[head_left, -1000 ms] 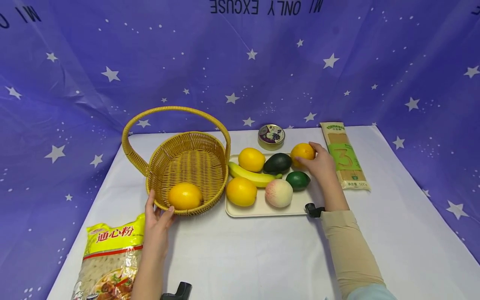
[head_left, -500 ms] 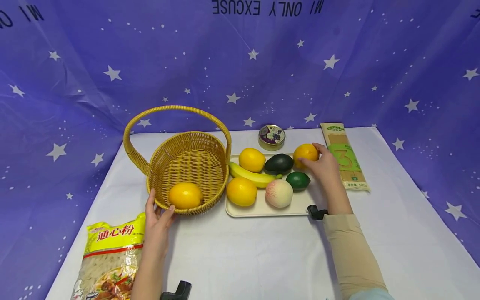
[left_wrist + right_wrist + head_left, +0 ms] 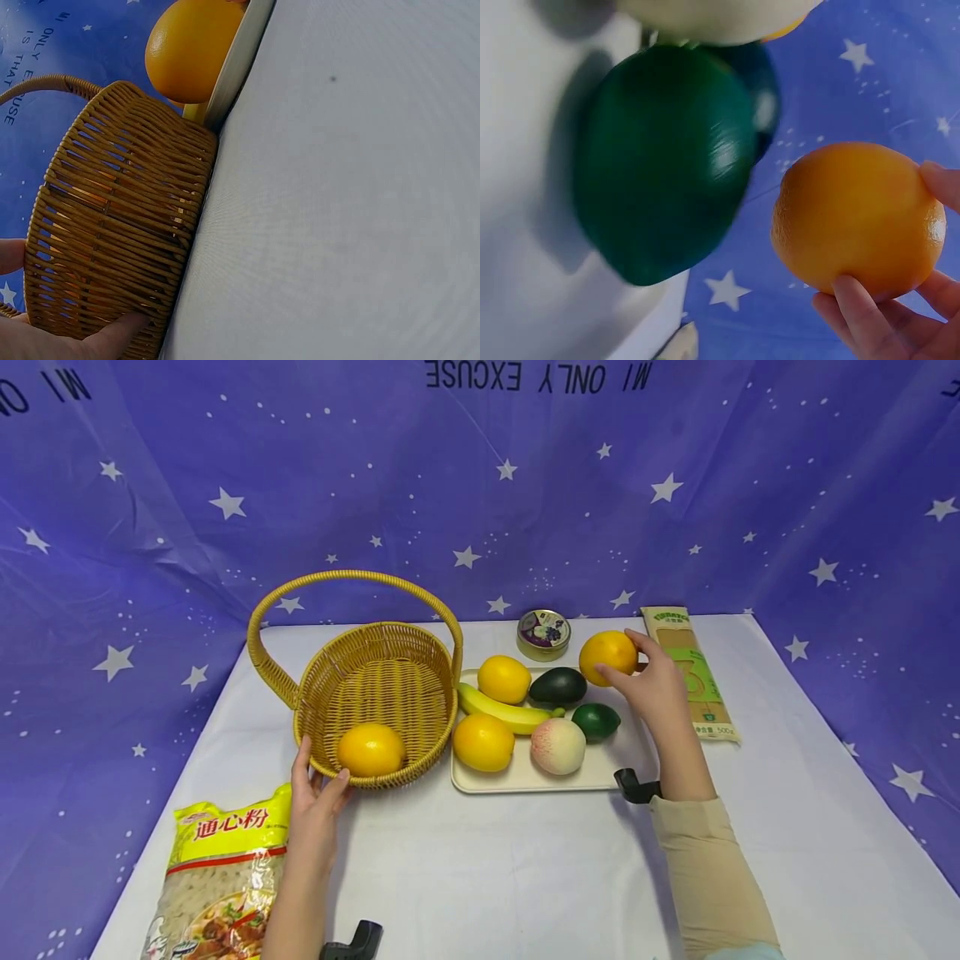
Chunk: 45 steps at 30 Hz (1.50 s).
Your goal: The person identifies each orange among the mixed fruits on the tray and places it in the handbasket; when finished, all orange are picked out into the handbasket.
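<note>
My right hand (image 3: pixel 660 687) grips an orange (image 3: pixel 607 658) between thumb and fingers, raised above the far right corner of the cream tray (image 3: pixel 540 781). In the right wrist view the orange (image 3: pixel 859 221) is apart from the green lime-like fruit (image 3: pixel 664 165). My left hand (image 3: pixel 315 810) holds the near rim of the wicker basket (image 3: pixel 397 689), its fingers against the woven side (image 3: pixel 112 225). One yellow-orange fruit (image 3: pixel 371 750) lies inside the basket. On the tray rest a banana (image 3: pixel 502 710), a peach (image 3: pixel 558 747), a dark avocado-like fruit (image 3: pixel 558 686) and two yellow-orange fruits (image 3: pixel 483 743).
A round tin (image 3: pixel 543 635) stands behind the tray. To the right lies a pack of noodles (image 3: pixel 705 693), partly behind my right hand. A yellow-topped pasta bag (image 3: pixel 225 868) is at the front left. The basket's tall handle (image 3: pixel 348 577) arches over it.
My right hand has lifted the orange up from the tray's far right corner, shifting first slightly right. My left hand stays on the basket rim.
</note>
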Available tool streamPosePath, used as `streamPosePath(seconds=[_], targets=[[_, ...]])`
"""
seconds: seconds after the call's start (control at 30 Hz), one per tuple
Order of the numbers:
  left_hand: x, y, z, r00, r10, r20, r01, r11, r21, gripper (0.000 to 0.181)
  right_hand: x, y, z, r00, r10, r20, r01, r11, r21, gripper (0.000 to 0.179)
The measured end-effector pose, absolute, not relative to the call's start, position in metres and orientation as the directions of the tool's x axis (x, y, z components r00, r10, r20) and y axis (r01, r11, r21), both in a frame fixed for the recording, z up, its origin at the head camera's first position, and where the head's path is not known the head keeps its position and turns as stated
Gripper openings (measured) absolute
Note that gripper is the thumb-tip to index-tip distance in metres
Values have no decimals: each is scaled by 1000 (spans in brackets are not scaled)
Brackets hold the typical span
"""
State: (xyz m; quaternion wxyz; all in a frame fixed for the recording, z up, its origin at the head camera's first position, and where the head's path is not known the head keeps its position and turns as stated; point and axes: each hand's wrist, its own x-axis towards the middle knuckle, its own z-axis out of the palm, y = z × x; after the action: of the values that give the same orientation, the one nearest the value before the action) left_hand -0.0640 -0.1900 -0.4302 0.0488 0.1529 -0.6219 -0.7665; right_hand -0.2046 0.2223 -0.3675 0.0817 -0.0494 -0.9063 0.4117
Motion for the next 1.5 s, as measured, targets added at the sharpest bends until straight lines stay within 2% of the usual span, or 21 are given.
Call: streamPosePath(seconds=[0.33, 0.67, 0.97, 1.23, 1.5], targets=[[-64, -190, -430, -948, -265, -176, -116, -225, 967, 74, -186, 194, -347, -981, 64, 181, -102, 625, -774, 74], [-64, -190, -430, -952, -262, -162, -107, -211, 972, 74, -167, 157, -333, -952, -90, 294, -297, 510, -807, 71], [-63, -191, -430, -953, -256, -165, -107, -223, 969, 75, -154, 107, -331, -927, -259, 271, -365, 458, -810, 70], [-64, -191, -431, -951, -261, -164, -106, -224, 969, 75, -154, 68, -343, -842, -421, 337, -518, 458, -723, 68], [-64, -192, -431, -954, -253, -163, -105, -228, 968, 76, -164, 36, -357, -777, -526, 346, -625, 574, -530, 69]])
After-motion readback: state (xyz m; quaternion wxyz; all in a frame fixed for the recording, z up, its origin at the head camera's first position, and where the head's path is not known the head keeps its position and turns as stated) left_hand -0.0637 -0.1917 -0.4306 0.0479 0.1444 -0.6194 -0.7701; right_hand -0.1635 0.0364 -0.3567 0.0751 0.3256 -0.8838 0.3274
